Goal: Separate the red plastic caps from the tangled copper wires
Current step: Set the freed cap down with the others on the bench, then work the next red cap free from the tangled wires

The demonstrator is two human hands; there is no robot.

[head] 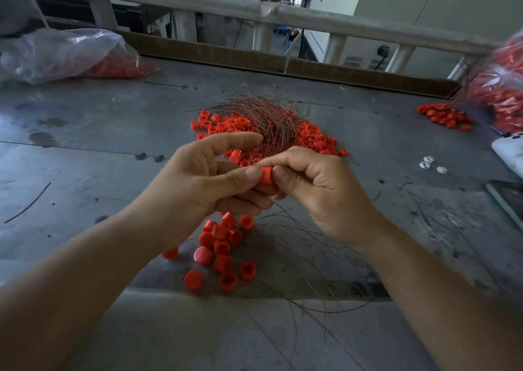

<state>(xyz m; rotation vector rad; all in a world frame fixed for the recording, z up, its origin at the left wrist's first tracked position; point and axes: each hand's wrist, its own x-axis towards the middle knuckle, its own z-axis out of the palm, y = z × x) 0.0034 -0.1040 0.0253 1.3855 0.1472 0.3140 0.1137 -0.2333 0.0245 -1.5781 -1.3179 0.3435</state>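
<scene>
A red plastic cap is pinched between my left hand and my right hand above the grey table. The left thumb presses its left side; the right thumb and fingers curl round its right side. Behind the hands lies a tangled bundle of copper wires on a heap of red caps. A smaller group of loose red caps lies below my hands. Thin loose wires trail from under the hands toward the near edge.
A clear bag of red caps sits at the back left. Another full bag with spilled caps is at the right. Small white pieces and a dark flat object lie at the right. A low cardboard wall edges the table's back.
</scene>
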